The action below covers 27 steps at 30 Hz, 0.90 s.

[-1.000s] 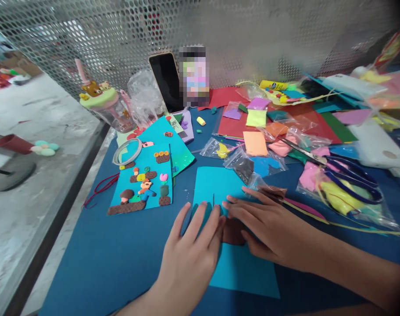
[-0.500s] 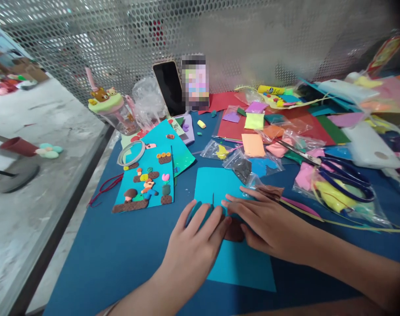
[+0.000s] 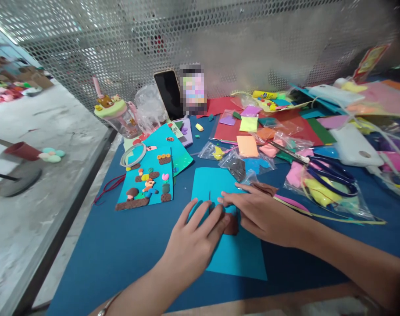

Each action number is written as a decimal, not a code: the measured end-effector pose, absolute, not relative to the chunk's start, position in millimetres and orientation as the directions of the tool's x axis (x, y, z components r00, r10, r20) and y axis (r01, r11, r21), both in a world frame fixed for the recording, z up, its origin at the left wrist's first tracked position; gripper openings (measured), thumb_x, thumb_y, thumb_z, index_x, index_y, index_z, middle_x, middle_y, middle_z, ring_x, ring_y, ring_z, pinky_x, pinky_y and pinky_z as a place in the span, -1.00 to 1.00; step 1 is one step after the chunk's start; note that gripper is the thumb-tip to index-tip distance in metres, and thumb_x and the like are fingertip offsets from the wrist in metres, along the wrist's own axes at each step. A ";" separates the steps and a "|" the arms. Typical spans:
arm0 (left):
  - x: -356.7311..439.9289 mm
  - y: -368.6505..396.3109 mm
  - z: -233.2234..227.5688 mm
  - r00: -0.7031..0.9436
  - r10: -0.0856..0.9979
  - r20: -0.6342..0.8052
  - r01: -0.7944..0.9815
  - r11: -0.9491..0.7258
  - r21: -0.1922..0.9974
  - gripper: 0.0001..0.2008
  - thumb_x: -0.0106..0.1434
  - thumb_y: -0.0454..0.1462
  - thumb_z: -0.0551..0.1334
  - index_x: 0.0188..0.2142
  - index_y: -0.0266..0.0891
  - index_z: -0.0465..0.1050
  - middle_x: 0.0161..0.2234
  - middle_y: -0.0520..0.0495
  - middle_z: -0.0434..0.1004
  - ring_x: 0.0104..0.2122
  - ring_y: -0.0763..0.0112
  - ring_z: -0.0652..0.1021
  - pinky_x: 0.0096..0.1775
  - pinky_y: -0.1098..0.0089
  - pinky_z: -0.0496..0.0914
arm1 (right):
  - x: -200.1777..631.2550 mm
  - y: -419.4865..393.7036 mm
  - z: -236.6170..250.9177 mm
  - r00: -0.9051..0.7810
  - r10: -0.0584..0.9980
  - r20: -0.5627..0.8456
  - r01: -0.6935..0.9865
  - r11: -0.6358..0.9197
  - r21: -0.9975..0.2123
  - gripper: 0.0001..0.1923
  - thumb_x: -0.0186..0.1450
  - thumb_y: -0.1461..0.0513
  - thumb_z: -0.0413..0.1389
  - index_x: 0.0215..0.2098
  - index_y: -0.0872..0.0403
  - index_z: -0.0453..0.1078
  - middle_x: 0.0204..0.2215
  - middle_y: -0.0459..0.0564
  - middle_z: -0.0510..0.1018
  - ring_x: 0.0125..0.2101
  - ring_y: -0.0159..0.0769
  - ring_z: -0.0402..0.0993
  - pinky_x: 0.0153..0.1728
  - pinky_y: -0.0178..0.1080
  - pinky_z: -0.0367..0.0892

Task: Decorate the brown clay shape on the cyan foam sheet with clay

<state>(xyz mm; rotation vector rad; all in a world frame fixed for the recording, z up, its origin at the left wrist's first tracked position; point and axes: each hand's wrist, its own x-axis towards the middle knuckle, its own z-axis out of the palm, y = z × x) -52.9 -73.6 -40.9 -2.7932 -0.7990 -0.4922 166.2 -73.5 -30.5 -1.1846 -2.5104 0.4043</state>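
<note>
A turquoise sheet of paper [image 3: 239, 259] lies on the blue table in front of me, with a thin dark upright line near its upper middle. On the sheet sits a flattened brown piece of modelling clay [image 3: 231, 226], partly covered by my fingers. My left hand [image 3: 200, 228] rests on the left side of the sheet, fingers spread, the inner ones at the clay's edge. My right hand [image 3: 257, 215] reaches in from the right, fingers stretched out over the sheet's upper part above the clay. Beyond its fingertips lies a bag of brown clay [image 3: 265, 188].
To the left is a turquoise card [image 3: 160, 175] decorated with clay figures, with a clear ring lid [image 3: 133, 155] on it. Scissors [image 3: 331, 173] lie among clay bags at right. A phone [image 3: 169, 94] leans on the perforated metal panel [image 3: 121, 44] beside a cup [image 3: 123, 120].
My right hand has lifted slightly and shifted off the brown clay, so more of the clay shows. My left hand stays on the sheet. The whole view has tilted a little.
</note>
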 end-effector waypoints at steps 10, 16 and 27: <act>-53.7 -78.5 -31.9 0.816 0.467 0.340 0.503 -0.864 -0.019 -0.62 0.27 -0.25 0.09 0.05 -0.14 0.44 0.01 -0.03 0.46 0.05 0.24 0.35 0.18 0.16 0.15 | 168.2 -71.7 -29.6 -0.617 0.769 0.167 0.666 0.624 -0.410 -0.66 0.31 0.39 -0.11 0.03 0.15 0.29 -0.05 0.14 0.55 -0.06 -0.21 0.49 0.16 0.02 0.17; -49.2 -73.4 -35.1 0.789 0.517 0.331 0.549 -0.836 -0.004 -0.67 0.25 -0.25 0.10 -0.04 -0.14 0.50 0.03 -0.07 0.44 0.05 0.13 0.34 0.14 0.05 0.19 | 168.1 -71.2 -31.4 -0.618 0.763 0.190 0.650 0.632 -0.422 -0.64 0.29 0.41 -0.14 0.01 0.17 0.29 -0.08 0.16 0.56 -0.06 -0.21 0.49 0.16 0.02 0.18; -56.9 -74.6 -29.9 0.753 0.533 0.386 0.553 -0.830 0.068 -0.64 0.23 -0.34 0.06 -0.05 -0.15 0.51 -0.01 -0.07 0.47 0.03 0.18 0.36 0.11 0.11 0.24 | 170.7 -69.0 -33.2 -0.668 0.711 0.222 0.613 0.694 -0.378 -0.66 0.29 0.40 -0.20 -0.06 0.24 0.30 -0.16 0.21 0.57 -0.21 -0.20 0.54 0.14 0.06 0.18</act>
